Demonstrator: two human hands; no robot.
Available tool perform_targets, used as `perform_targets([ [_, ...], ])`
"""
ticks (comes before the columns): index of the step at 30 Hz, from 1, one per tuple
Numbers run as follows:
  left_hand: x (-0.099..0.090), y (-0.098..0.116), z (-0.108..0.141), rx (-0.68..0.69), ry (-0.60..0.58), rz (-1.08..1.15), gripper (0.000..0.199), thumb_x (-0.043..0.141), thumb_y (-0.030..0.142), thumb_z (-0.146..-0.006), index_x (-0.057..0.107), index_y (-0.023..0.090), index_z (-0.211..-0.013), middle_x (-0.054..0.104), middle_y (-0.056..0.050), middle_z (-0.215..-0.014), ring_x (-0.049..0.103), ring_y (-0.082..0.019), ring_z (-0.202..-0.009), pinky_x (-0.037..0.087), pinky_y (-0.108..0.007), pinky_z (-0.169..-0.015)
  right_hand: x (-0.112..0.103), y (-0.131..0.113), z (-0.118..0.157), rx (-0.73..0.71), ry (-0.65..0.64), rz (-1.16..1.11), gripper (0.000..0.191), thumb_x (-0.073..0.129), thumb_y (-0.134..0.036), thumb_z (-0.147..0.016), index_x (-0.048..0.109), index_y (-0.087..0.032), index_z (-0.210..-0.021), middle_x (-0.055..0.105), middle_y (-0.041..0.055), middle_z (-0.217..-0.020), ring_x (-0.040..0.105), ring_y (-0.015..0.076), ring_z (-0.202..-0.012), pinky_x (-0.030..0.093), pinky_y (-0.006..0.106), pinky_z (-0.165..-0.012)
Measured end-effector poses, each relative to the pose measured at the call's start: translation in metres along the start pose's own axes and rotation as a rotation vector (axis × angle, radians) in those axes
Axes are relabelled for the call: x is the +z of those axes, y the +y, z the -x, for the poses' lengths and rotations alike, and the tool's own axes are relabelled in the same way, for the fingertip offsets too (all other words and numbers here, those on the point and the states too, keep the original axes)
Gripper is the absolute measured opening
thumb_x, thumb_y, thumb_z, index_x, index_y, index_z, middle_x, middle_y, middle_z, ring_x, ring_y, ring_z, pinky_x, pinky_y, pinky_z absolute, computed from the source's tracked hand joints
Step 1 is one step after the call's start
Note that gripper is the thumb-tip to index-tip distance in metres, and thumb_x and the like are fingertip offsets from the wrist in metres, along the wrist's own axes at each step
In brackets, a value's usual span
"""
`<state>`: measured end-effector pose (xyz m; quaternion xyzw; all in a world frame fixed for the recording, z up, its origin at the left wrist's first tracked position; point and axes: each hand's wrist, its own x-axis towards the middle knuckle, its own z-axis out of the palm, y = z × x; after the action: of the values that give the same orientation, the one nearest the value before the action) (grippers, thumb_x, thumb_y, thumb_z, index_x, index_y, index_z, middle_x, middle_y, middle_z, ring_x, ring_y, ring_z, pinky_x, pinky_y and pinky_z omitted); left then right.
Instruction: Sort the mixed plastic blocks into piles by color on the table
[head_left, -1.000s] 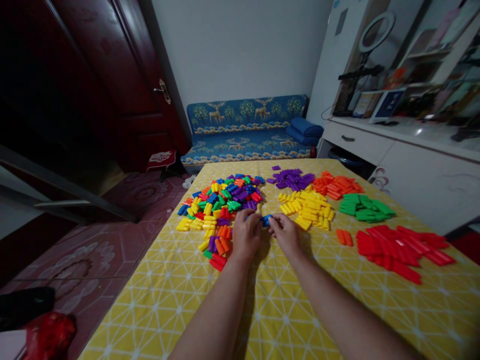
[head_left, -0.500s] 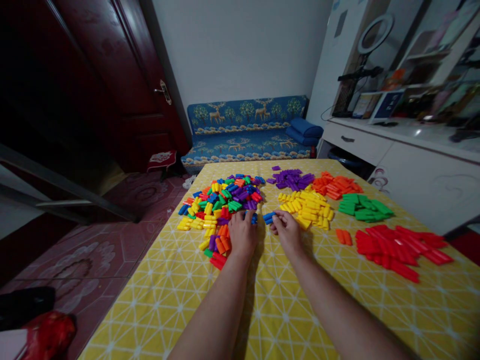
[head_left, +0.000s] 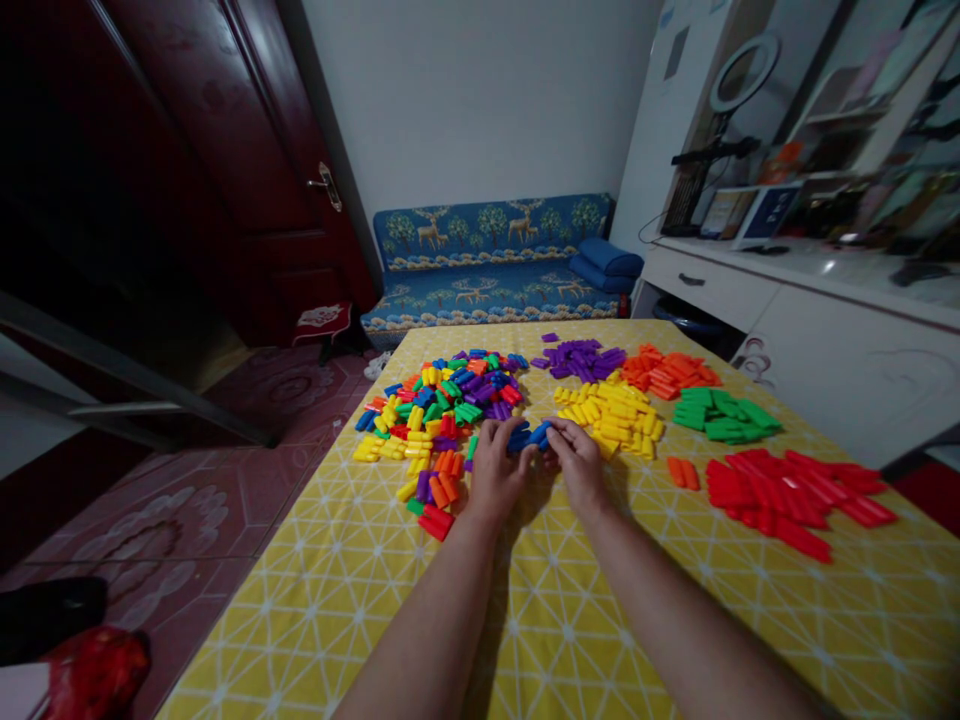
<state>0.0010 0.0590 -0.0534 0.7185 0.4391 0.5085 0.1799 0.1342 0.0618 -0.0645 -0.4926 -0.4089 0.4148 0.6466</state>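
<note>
My left hand (head_left: 498,468) is closed around one blue plastic block (head_left: 517,437) with rounded ridges. Opposite it, my right hand (head_left: 577,458) pinches another blue piece (head_left: 539,434). The two blue pieces meet end to end or nearly so between my fingers; whether they are joined I cannot tell. Left of my left hand lies a mixed heap of coloured blocks (head_left: 442,398), with orange blocks (head_left: 447,478) and red blocks (head_left: 435,521) closest to the wrist. Just beyond my right hand is a pile of yellow blocks (head_left: 616,412).
Sorted piles of purple blocks (head_left: 577,360), orange blocks (head_left: 667,372), green blocks (head_left: 724,415) and red blocks (head_left: 799,490) lie along the right of the yellow tablecloth (head_left: 420,620). A small orange piece (head_left: 682,473) sits apart. A blue patterned sofa (head_left: 487,260) stands behind the table.
My left hand has moved right, off the heap's edge, with a blue block in its fingers. Both hands' blue pieces have come together.
</note>
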Motion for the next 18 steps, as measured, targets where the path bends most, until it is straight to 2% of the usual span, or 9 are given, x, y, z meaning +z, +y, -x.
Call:
perform_targets([
  [2, 0.0011, 0.0005, 0.0001, 0.014, -0.019, 0.042, 0.036, 0.066, 0.018, -0.082, 0.061, 0.020, -0.117, 0.060, -0.008, -0.108, 0.060, -0.021, -0.100, 0.051, -0.032, -0.087, -0.0010, -0.0014, 0.0005, -0.036, 0.002, 0.030, 0.043, 0.068, -0.052, -0.072, 0.068, -0.018, -0.098, 0.070, 0.0047, -0.085, 0.060, 0.0171, -0.067, 0.047, 0.028, -0.057],
  [6, 0.0015, -0.0008, 0.0007, 0.071, -0.140, 0.138, 0.042, 0.063, 0.017, -0.083, 0.060, 0.019, -0.125, 0.063, -0.011, -0.115, 0.060, -0.023, -0.107, 0.050, -0.037, -0.093, -0.0001, -0.0065, 0.0039, -0.097, -0.025, 0.136, 0.039, 0.067, -0.051, -0.074, 0.070, -0.018, -0.094, 0.070, 0.0061, -0.092, 0.062, 0.0196, -0.078, 0.048, 0.028, -0.063],
  [9, 0.0021, -0.0030, 0.0019, 0.050, -0.178, 0.201, 0.046, 0.062, 0.018, -0.085, 0.058, 0.019, -0.131, 0.063, -0.012, -0.121, 0.058, -0.025, -0.114, 0.048, -0.040, -0.098, 0.0014, -0.0093, 0.0058, -0.097, -0.027, 0.170, 0.035, 0.068, -0.049, -0.072, 0.069, -0.018, -0.089, 0.070, 0.0061, -0.089, 0.061, 0.0199, -0.078, 0.048, 0.028, -0.062],
  [13, 0.0063, -0.0050, 0.0033, -0.106, -0.142, 0.349, 0.053, 0.068, 0.019, -0.079, 0.059, 0.022, -0.132, 0.062, -0.011, -0.131, 0.058, -0.026, -0.120, 0.045, -0.042, -0.104, 0.0007, -0.0085, 0.0054, -0.049, 0.036, 0.159, 0.035, 0.070, -0.050, -0.070, 0.068, -0.018, -0.083, 0.068, 0.0050, -0.080, 0.057, 0.0176, -0.067, 0.043, 0.025, -0.052],
  [18, 0.0097, -0.0030, 0.0016, -0.355, -0.146, 0.629, 0.061, 0.076, 0.023, -0.073, 0.058, 0.017, -0.131, 0.071, -0.011, -0.110, 0.069, -0.022, -0.092, 0.055, -0.035, -0.083, -0.0018, -0.0040, 0.0029, -0.009, 0.065, 0.088, 0.039, 0.071, -0.054, -0.070, 0.067, -0.017, -0.083, 0.064, 0.0030, -0.074, 0.052, 0.0136, -0.058, 0.038, 0.022, -0.045],
])
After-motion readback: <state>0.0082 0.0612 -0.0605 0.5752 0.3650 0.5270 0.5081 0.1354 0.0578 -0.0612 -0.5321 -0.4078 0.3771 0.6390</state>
